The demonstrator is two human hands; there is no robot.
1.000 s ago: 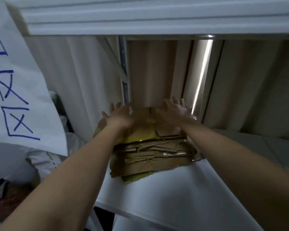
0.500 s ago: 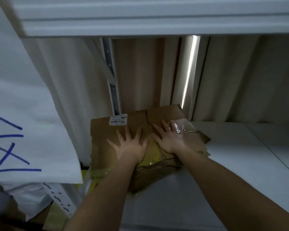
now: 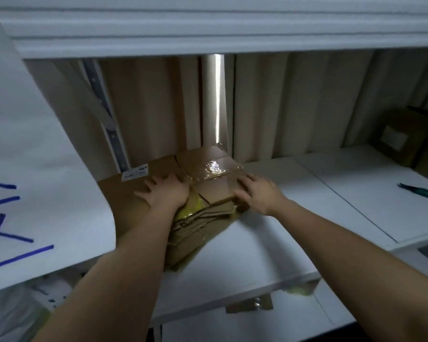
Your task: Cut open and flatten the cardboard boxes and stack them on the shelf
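Fingers (image 3: 150, 186) of the left hand (image 3: 167, 193) lie straight and spread, palm down, pressing flat on top of the stack of flattened brown cardboard boxes (image 3: 203, 218). Right hand (image 3: 260, 193) rests at the stack's right edge, its fingers (image 3: 245, 180) loosely extended over the top sheet, thumb along the side near the corner; whether the thumb hooks under a layer cannot be told. Neither hand is curled round anything.

Stack sits on the white shelf (image 3: 269, 248), at its back left, close to the beige corrugated wall (image 3: 294, 102) and the grey perforated metal upright (image 3: 109, 124). Top sheet carries a small white shipping label (image 3: 135, 174) near its far left edge and shiny clear packing tape (image 3: 214, 167) over the flap seam on the far right. Yellow tape (image 3: 192, 208) shows between the two hands, above the uneven front edges of the lower sheets.

Large white paper sheet with blue marker strokes (image 3: 22, 206) hangs at the left, covering the stack's left part. White shelf board overhead (image 3: 208, 25) spans the top. Dark green pen-like tool (image 3: 420, 192) lies on the shelf at far right, well apart from the stack. Intact brown cardboard box with a white label (image 3: 403, 137) stands in the far right corner. Strip of brown tape (image 3: 250, 304) shows below the shelf's front edge.
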